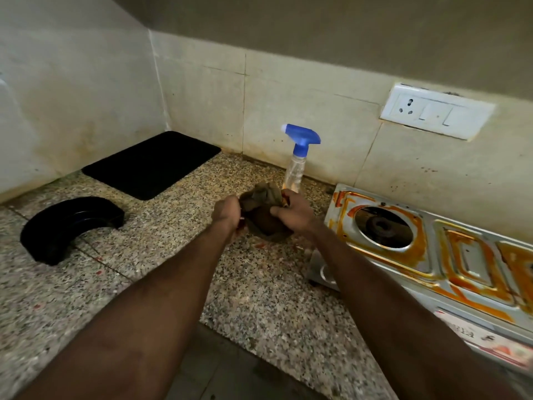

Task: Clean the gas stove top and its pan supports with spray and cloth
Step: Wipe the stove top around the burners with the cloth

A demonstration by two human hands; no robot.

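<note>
Hands are meeting over the granite countertop (259,298), both gripping one bunched brown cloth (264,210). The left hand (226,210) is closing into a fist on the cloth's left edge; the right hand (291,210) is clamping the right side, thumb pressing across the front and fingers wrapping behind. The cloth is sitting between the two hands, its lower part reaching the countertop or just above it; which one cannot be told.

A spray bottle (297,166) with a clear body and blue trigger head is standing upright just behind the cloth, near the tiled wall (202,93). The gas stove top (450,255) is lying to the right, its steel surface carrying orange-brown streaks around an open burner hole (383,226). No pan support is sitting on that burner.

To the left, a black mat (151,164) is lying flat in the corner, and a curved black object (69,226) is resting well apart from the hands. A white switch and socket plate (437,111) is sitting on the wall above the stove.
</note>
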